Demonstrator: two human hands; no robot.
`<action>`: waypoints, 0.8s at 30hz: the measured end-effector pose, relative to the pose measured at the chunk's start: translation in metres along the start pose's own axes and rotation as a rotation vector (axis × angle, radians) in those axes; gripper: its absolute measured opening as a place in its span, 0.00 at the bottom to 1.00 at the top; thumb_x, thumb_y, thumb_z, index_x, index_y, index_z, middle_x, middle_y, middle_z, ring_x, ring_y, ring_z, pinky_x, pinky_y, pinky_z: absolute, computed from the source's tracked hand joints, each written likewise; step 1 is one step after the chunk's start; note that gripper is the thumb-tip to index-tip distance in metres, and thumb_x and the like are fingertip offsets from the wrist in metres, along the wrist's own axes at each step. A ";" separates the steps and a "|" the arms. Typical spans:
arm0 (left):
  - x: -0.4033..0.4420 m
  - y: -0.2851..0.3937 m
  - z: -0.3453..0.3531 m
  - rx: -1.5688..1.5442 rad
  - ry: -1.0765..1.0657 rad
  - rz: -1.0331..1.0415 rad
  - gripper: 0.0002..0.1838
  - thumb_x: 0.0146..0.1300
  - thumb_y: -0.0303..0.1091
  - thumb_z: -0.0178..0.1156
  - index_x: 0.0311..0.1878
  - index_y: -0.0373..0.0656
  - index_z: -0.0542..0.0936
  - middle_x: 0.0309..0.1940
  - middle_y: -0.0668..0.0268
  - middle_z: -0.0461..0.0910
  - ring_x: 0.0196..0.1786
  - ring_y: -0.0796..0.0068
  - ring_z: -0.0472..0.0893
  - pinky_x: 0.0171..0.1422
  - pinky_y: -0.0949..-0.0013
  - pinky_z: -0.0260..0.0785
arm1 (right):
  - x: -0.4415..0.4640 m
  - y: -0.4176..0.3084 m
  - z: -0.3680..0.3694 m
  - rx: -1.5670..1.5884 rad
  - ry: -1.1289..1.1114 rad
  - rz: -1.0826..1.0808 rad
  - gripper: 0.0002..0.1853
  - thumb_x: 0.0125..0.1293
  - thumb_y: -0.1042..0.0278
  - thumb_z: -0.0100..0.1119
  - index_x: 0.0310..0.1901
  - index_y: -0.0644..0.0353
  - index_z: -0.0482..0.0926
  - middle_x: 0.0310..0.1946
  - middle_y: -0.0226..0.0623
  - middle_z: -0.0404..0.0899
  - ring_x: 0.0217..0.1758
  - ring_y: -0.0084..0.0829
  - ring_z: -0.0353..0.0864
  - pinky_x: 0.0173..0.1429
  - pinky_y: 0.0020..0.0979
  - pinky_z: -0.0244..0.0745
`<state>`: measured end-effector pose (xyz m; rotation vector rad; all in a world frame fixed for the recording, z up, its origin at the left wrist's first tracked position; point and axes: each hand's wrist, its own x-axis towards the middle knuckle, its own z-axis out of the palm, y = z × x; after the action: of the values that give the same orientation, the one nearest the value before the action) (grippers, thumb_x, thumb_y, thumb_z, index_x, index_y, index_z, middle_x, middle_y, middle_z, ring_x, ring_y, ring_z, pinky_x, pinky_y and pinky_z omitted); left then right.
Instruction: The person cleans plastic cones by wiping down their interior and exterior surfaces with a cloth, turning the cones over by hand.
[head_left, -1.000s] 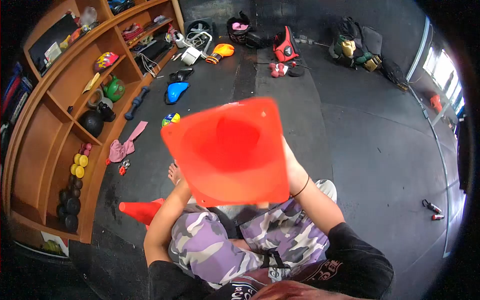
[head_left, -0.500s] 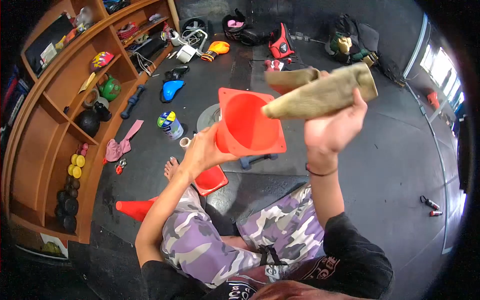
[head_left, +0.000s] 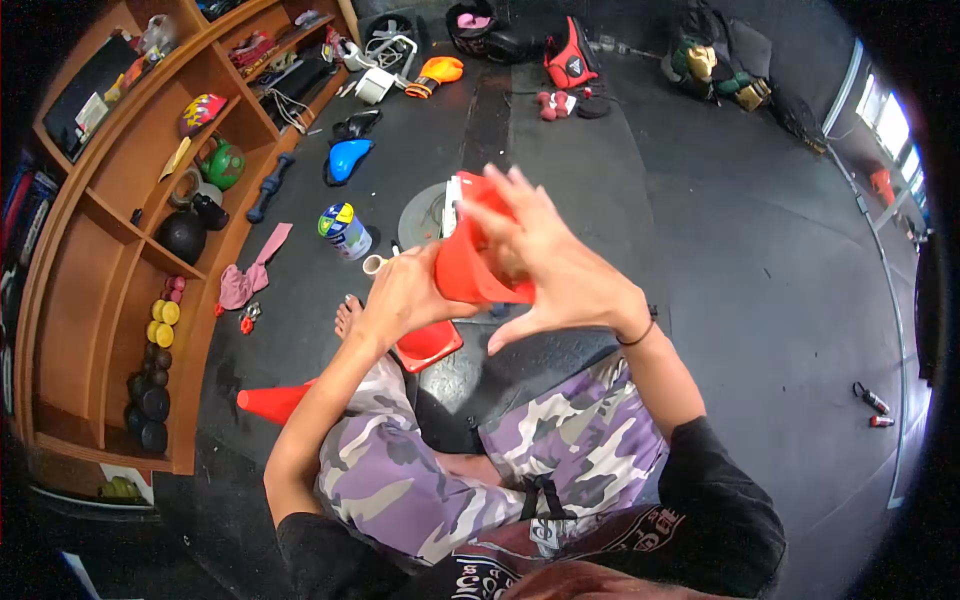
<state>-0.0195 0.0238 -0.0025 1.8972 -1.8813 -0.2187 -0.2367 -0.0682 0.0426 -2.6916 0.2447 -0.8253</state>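
Observation:
My left hand is wrapped round the side of a red cone, held in the air above my lap. My right hand, fingers spread, is at the cone's wide open end and covers part of it. Something khaki shows faintly between my right hand and the cone's mouth; most of it is hidden. Below my left hand a second red cone rests on the floor, its square base showing. Another red cone lies on its side, left of my knee.
A can, a white roll and a grey disc are on the floor ahead. Wooden shelves with weights run along the left. Gloves, a red pad and bags lie farther back.
The khaki cloth-like item held by my right hand has moved left to the cone's mouth and is now mostly hidden. My right hand has spread its fingers there. My left hand still holds the cone.

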 end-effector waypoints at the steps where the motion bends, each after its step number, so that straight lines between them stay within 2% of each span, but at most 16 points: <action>1: -0.001 -0.003 0.004 -0.041 -0.032 0.008 0.43 0.37 0.53 0.79 0.53 0.33 0.77 0.42 0.46 0.83 0.47 0.49 0.84 0.55 0.56 0.75 | -0.001 0.007 0.011 0.002 -0.047 0.004 0.64 0.37 0.30 0.74 0.75 0.42 0.51 0.75 0.62 0.42 0.76 0.69 0.41 0.76 0.62 0.42; 4: -0.002 -0.005 0.013 -0.258 -0.097 0.044 0.43 0.37 0.53 0.78 0.54 0.33 0.77 0.42 0.46 0.83 0.46 0.49 0.83 0.54 0.55 0.75 | -0.014 0.023 0.020 0.046 -0.112 0.020 0.65 0.37 0.29 0.73 0.76 0.42 0.49 0.74 0.65 0.40 0.76 0.71 0.39 0.76 0.63 0.40; 7: -0.004 -0.009 0.022 -0.174 -0.101 0.159 0.42 0.37 0.54 0.78 0.52 0.33 0.78 0.42 0.46 0.83 0.45 0.49 0.84 0.53 0.55 0.75 | -0.027 0.032 0.023 0.091 -0.124 0.025 0.61 0.42 0.32 0.73 0.76 0.43 0.50 0.72 0.65 0.46 0.74 0.70 0.46 0.75 0.61 0.44; 9: -0.006 -0.004 0.021 -0.136 -0.245 0.063 0.42 0.39 0.57 0.75 0.52 0.34 0.78 0.42 0.47 0.83 0.45 0.50 0.84 0.53 0.54 0.75 | -0.030 0.038 0.033 0.162 -0.098 0.016 0.59 0.45 0.34 0.72 0.76 0.43 0.50 0.70 0.65 0.50 0.73 0.68 0.50 0.74 0.60 0.47; 11: -0.009 0.004 0.014 -0.083 -0.395 -0.039 0.42 0.39 0.59 0.74 0.51 0.35 0.78 0.43 0.48 0.84 0.46 0.51 0.84 0.53 0.54 0.75 | -0.034 0.036 0.044 0.267 0.011 -0.014 0.50 0.52 0.44 0.69 0.75 0.44 0.55 0.68 0.61 0.54 0.71 0.63 0.54 0.72 0.56 0.52; 12: -0.012 -0.004 0.019 -0.010 -0.433 -0.038 0.45 0.40 0.62 0.73 0.56 0.36 0.76 0.42 0.49 0.84 0.42 0.53 0.84 0.50 0.57 0.75 | -0.037 0.034 0.048 0.302 0.023 0.014 0.49 0.53 0.45 0.69 0.74 0.44 0.56 0.68 0.60 0.54 0.71 0.63 0.54 0.72 0.56 0.52; 14: -0.018 -0.031 0.026 -0.207 -0.368 0.012 0.43 0.48 0.57 0.71 0.61 0.38 0.72 0.39 0.54 0.84 0.37 0.62 0.84 0.44 0.63 0.75 | -0.048 0.046 0.058 0.420 0.057 0.089 0.48 0.54 0.48 0.69 0.74 0.47 0.57 0.68 0.57 0.55 0.71 0.59 0.55 0.73 0.52 0.53; 15: -0.020 -0.036 0.028 -0.305 -0.335 0.036 0.42 0.52 0.55 0.69 0.64 0.39 0.70 0.38 0.56 0.84 0.34 0.66 0.83 0.41 0.66 0.74 | -0.053 0.066 0.070 0.639 0.127 0.068 0.47 0.57 0.53 0.69 0.75 0.53 0.55 0.71 0.50 0.56 0.74 0.50 0.56 0.74 0.45 0.54; 16: -0.021 -0.032 0.029 -0.536 -0.254 -0.120 0.32 0.67 0.44 0.58 0.70 0.41 0.64 0.28 0.66 0.78 0.27 0.79 0.75 0.34 0.75 0.68 | -0.067 0.083 0.085 1.057 0.165 0.233 0.45 0.60 0.59 0.67 0.74 0.60 0.54 0.72 0.43 0.58 0.74 0.40 0.59 0.75 0.39 0.55; 17: -0.020 -0.035 0.025 -0.604 -0.179 -0.166 0.30 0.69 0.42 0.55 0.71 0.42 0.64 0.27 0.68 0.75 0.27 0.81 0.73 0.33 0.77 0.67 | -0.085 0.111 0.112 1.429 0.309 0.431 0.40 0.61 0.62 0.65 0.72 0.62 0.57 0.70 0.40 0.62 0.72 0.36 0.63 0.75 0.37 0.57; 18: -0.019 -0.041 0.017 -0.672 -0.100 -0.213 0.27 0.72 0.40 0.52 0.71 0.42 0.64 0.25 0.71 0.72 0.26 0.83 0.71 0.32 0.78 0.66 | -0.106 0.131 0.119 1.822 0.444 0.654 0.35 0.61 0.62 0.63 0.69 0.62 0.63 0.65 0.42 0.70 0.67 0.40 0.71 0.72 0.40 0.65; 19: -0.018 -0.046 0.011 -0.741 -0.016 -0.256 0.25 0.74 0.38 0.49 0.71 0.43 0.63 0.23 0.73 0.70 0.25 0.86 0.69 0.31 0.79 0.64 | -0.122 0.153 0.131 1.998 0.712 0.911 0.31 0.62 0.58 0.60 0.65 0.62 0.67 0.60 0.45 0.74 0.61 0.42 0.76 0.65 0.44 0.73; 20: -0.018 -0.052 0.012 -0.769 -0.004 -0.284 0.25 0.75 0.40 0.49 0.71 0.43 0.64 0.23 0.73 0.69 0.25 0.85 0.69 0.31 0.79 0.64 | -0.123 0.161 0.122 2.293 0.775 0.810 0.30 0.63 0.56 0.59 0.62 0.63 0.68 0.58 0.46 0.76 0.56 0.43 0.79 0.59 0.46 0.77; 21: -0.019 -0.056 0.014 -0.799 0.012 -0.309 0.25 0.75 0.41 0.48 0.71 0.43 0.64 0.22 0.73 0.68 0.24 0.85 0.68 0.30 0.79 0.63 | -0.131 0.167 0.113 2.315 0.664 0.685 0.29 0.63 0.54 0.58 0.62 0.62 0.69 0.57 0.46 0.77 0.55 0.42 0.80 0.59 0.45 0.77; 23: -0.018 -0.061 0.022 -0.846 0.013 -0.404 0.25 0.75 0.45 0.49 0.70 0.43 0.65 0.22 0.74 0.67 0.25 0.84 0.68 0.32 0.77 0.65 | -0.131 0.185 0.121 1.941 0.996 0.833 0.30 0.63 0.54 0.60 0.63 0.60 0.68 0.58 0.43 0.75 0.58 0.40 0.78 0.63 0.43 0.74; 24: -0.016 -0.064 0.028 -0.875 -0.025 -0.419 0.25 0.75 0.45 0.49 0.70 0.43 0.66 0.24 0.73 0.68 0.28 0.83 0.70 0.35 0.76 0.66 | -0.126 0.181 0.116 1.826 0.965 0.855 0.31 0.63 0.55 0.60 0.64 0.59 0.67 0.59 0.43 0.74 0.60 0.40 0.76 0.64 0.43 0.72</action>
<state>0.0262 0.0311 -0.0572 1.5946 -1.0669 -1.0100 -0.2868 -0.1772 -0.1759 -0.3291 0.4469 -1.0630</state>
